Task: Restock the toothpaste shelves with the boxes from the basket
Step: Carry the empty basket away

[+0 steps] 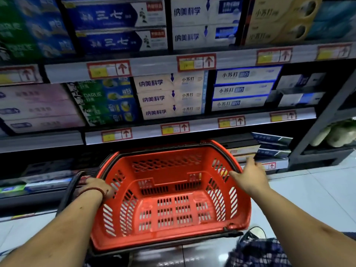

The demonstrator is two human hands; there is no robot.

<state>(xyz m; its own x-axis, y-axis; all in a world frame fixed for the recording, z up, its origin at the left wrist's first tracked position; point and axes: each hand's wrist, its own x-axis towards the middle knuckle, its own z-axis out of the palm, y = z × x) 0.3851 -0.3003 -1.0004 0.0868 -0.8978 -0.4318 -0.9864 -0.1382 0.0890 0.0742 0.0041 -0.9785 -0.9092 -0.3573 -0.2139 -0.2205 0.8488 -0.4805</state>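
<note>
A red plastic basket point(238, 205) sits low in front of me, with no boxes inside it. My left hand point(96, 186) grips its left rim beside the black handle point(69, 191). My right hand point(250, 176) hovers at the basket's right rim with fingers spread and holds nothing. Rows of toothpaste boxes fill the shelves above: blue boxes point(117, 27), white boxes point(169, 97), blue-striped white boxes point(242, 89) and green Darlie boxes point(106, 101).
Price-tag rails point(173, 130) run along each shelf edge. The bottom shelf holds flat boxes point(269, 145) behind the basket. A grey rack point(316, 143) with pale goods stands at the right. White floor tiles point(317, 189) spread to the right.
</note>
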